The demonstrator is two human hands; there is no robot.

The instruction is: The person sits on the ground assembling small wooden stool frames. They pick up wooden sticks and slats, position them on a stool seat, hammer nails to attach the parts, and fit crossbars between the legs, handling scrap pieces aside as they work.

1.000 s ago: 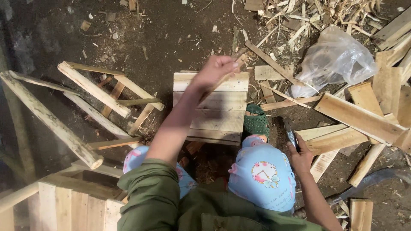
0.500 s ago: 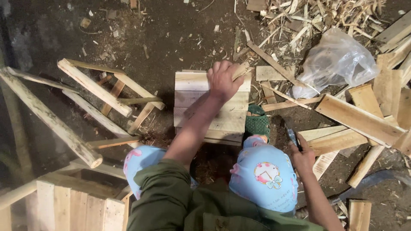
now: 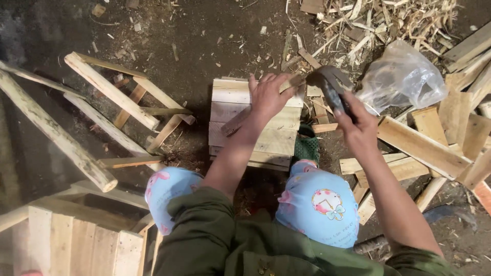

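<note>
My left hand (image 3: 268, 94) presses a thin wooden strip (image 3: 240, 121) down across the top of a small pale slatted wooden crate (image 3: 230, 134) on the dirt floor in front of my knees. My right hand (image 3: 358, 127) is raised to the right of the crate, gripping the dark handle of a hammer (image 3: 330, 84). The hammer head hovers just beyond the crate's far right corner, near the strip's upper end. My knees in light blue patterned trousers (image 3: 317, 204) are below the crate.
A rough wooden ladder-like frame (image 3: 110, 110) lies to the left. Another slatted crate (image 3: 76, 240) stands at lower left. Loose boards (image 3: 424, 148) and a clear plastic bag (image 3: 401, 79) lie right, with wood shavings (image 3: 388, 20) beyond.
My right hand has lifted from beside my knee up toward the crate, now with the hammer raised. My left hand settled onto the strip on the crate top.
</note>
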